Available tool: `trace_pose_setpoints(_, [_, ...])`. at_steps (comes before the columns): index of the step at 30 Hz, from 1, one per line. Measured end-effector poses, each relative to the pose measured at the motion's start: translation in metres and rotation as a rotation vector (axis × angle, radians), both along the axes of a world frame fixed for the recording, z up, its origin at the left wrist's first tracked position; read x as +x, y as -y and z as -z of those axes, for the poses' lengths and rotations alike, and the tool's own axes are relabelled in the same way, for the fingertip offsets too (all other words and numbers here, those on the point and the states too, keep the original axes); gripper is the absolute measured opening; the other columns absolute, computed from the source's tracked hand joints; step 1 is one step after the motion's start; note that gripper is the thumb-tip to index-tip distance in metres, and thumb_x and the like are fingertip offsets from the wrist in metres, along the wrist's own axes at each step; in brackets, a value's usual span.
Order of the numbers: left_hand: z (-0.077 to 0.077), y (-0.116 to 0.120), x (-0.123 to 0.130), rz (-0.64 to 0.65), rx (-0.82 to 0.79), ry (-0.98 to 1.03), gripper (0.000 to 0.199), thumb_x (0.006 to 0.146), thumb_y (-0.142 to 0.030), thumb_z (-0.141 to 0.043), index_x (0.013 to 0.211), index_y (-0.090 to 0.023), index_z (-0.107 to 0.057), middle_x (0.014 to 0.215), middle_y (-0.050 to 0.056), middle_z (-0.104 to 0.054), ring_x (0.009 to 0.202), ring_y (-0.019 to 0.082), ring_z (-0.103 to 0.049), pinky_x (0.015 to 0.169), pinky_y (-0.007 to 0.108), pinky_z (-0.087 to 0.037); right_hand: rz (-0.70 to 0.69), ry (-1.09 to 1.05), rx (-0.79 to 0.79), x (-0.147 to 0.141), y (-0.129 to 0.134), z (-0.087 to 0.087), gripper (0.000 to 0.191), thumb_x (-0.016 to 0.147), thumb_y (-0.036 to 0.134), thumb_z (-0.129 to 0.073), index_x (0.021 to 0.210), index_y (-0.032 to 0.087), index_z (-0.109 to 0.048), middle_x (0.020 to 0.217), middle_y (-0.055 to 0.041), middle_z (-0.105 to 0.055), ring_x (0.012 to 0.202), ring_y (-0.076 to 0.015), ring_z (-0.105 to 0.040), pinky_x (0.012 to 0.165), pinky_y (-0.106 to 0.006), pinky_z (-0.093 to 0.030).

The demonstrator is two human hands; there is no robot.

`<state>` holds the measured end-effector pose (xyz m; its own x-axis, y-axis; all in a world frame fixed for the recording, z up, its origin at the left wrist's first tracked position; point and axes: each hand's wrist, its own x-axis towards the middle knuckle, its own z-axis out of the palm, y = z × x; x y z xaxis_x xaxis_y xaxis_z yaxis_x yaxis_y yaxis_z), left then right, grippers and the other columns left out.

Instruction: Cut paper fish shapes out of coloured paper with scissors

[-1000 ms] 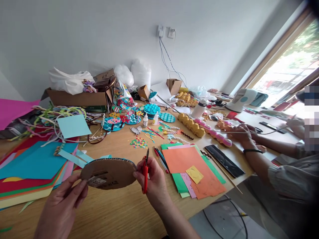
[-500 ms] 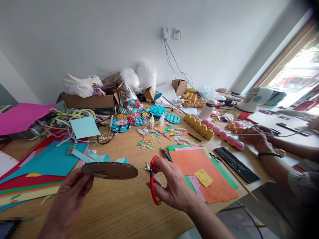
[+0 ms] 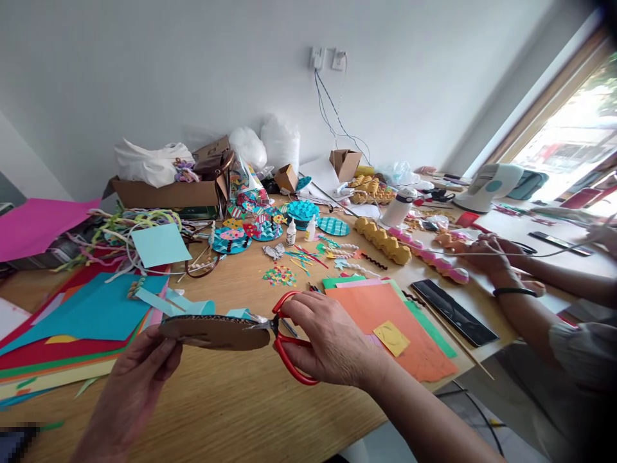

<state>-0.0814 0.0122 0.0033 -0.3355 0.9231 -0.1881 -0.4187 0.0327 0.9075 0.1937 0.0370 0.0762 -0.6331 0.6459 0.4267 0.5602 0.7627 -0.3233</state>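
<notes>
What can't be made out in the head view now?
All head view:
- Blades of the red-handled scissors: blurred; can't tell whether they bite into the brown cardboard disc.
- Disc's far face: turned away.
- Some left hand fingertips: behind the disc.
- Dark object, bottom left: pixelated, cut off by the frame edge.
- Label text on the small white bottle: too small.

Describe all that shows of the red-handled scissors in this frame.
The scissors have red loop handles and metal blades, with a dark part at the pivot. The right hand grips them, fingers at the loops, which are spread apart. The blades point left, toward the left hand's side, and meet the right-hand edge of the brown cardboard disc. Glare and blur hide how far the blades part.
</notes>
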Motion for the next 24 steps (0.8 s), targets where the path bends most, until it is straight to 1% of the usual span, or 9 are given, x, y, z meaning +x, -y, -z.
trace_pose_setpoints(4, [-0.001,0.001,0.0,0.01,-0.011,0.006,0.037,0.044,-0.023,-0.09,0.075,-0.018,-0.071,0.063,-0.006,-0.068,0.051,0.006,-0.055,0.048,0.01,-0.051,-0.004,0.002,-0.004,0.0,-0.003,-0.002,0.019,0.084,0.028,-0.054,0.094,0.013,-0.06,0.085,-0.0077,-0.065,0.072,-0.0182,-0.057,0.065,-0.027,-0.043])
trace_pose_setpoints(9, [-0.003,0.002,0.002,0.005,-0.046,0.026,0.037,0.042,-0.017,-0.088,0.076,-0.018,-0.072,0.063,-0.005,-0.068,0.049,0.006,-0.054,0.045,0.011,-0.05,0.003,-0.005,-0.041,0.003,-0.005,0.0,0.018,0.085,0.027,-0.054,0.095,0.013,-0.06,0.08,-0.0059,-0.063,0.067,-0.0165,-0.055,0.061,-0.026,-0.041])
trace_pose_setpoints(13, [-0.003,0.001,0.004,-0.059,-0.106,0.051,0.041,0.038,-0.008,-0.083,0.075,-0.02,-0.072,0.066,-0.004,-0.07,0.052,0.008,-0.056,0.046,0.012,-0.052,0.002,-0.02,-0.102,0.005,-0.005,0.003,0.016,0.085,0.026,-0.054,0.092,0.013,-0.06,0.076,-0.0051,-0.062,0.064,-0.0154,-0.053,0.059,-0.025,-0.039])
trace_pose_setpoints(15, [-0.003,0.0,0.006,-0.077,-0.12,0.052,0.04,0.037,-0.005,-0.081,0.073,-0.02,-0.072,0.065,-0.005,-0.069,0.051,0.007,-0.055,0.045,0.012,-0.052,0.006,-0.042,-0.125,0.005,-0.004,0.004,0.015,0.084,0.025,-0.054,0.091,0.012,-0.06,0.074,-0.0046,-0.061,0.063,-0.0146,-0.052,0.057,-0.024,-0.039])
trace_pose_setpoints(20, [-0.002,0.001,0.01,-0.047,-0.115,0.078,0.034,0.038,-0.006,-0.08,0.068,-0.02,-0.07,0.052,-0.007,-0.059,0.04,0.004,-0.044,0.033,0.01,-0.043,0.033,-0.095,-0.176,0.005,-0.001,0.01,0.012,0.085,0.024,-0.054,0.089,0.014,-0.058,0.072,-0.002,-0.058,0.06,-0.0126,-0.049,0.056,-0.022,-0.036])
trace_pose_setpoints(24, [0.005,0.003,0.008,-0.017,-0.118,0.098,0.037,0.04,-0.005,-0.08,0.072,-0.021,-0.071,0.054,-0.006,-0.062,0.041,0.005,-0.047,0.035,0.012,-0.045,0.037,-0.121,-0.213,0.003,0.001,0.011,0.01,0.084,0.023,-0.054,0.087,0.015,-0.058,0.071,-0.0009,-0.057,0.06,-0.012,-0.048,0.056,-0.022,-0.036])
